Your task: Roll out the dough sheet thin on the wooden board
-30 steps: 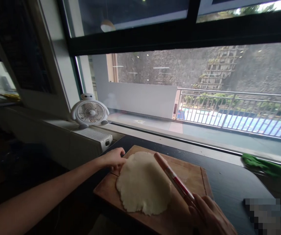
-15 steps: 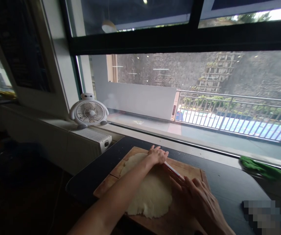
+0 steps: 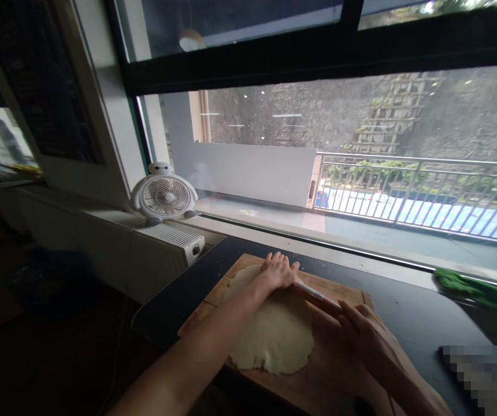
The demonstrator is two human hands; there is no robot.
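A: Starting close in, what is the right hand (image 3: 367, 326) doing?

B: It's lying over the near end of a pin (image 3: 311, 292), its fingers reaching forward along it. The palm is facing down, so I can't fairly tell whether it's gripping or only pressing.

A: And where is the dough (image 3: 277, 332) sitting?

B: It's lying flat on the board (image 3: 329, 355), mostly left of the pin, its near edge showing ragged. The left arm (image 3: 207, 344) is crossing above it and hiding part.

A: So the left hand (image 3: 278, 270) is reaching farther?

B: Yes, it's covering the pin's far end, back of the hand facing up, fingers a little spread and pointing away. How tightly they're closing is staying out of sight too.

A: What is carrying the board?

B: A dark worktop (image 3: 422, 306). A green cloth (image 3: 476, 289) is lying bunched past its right side, by the window.

A: And farther off?

B: At left, a fan (image 3: 168, 196) is standing just behind a slatted box (image 3: 173, 234). Outside, a pale panel (image 3: 248, 173) and a railing (image 3: 408, 190) are standing, with a grey wall (image 3: 292, 107) rising behind.
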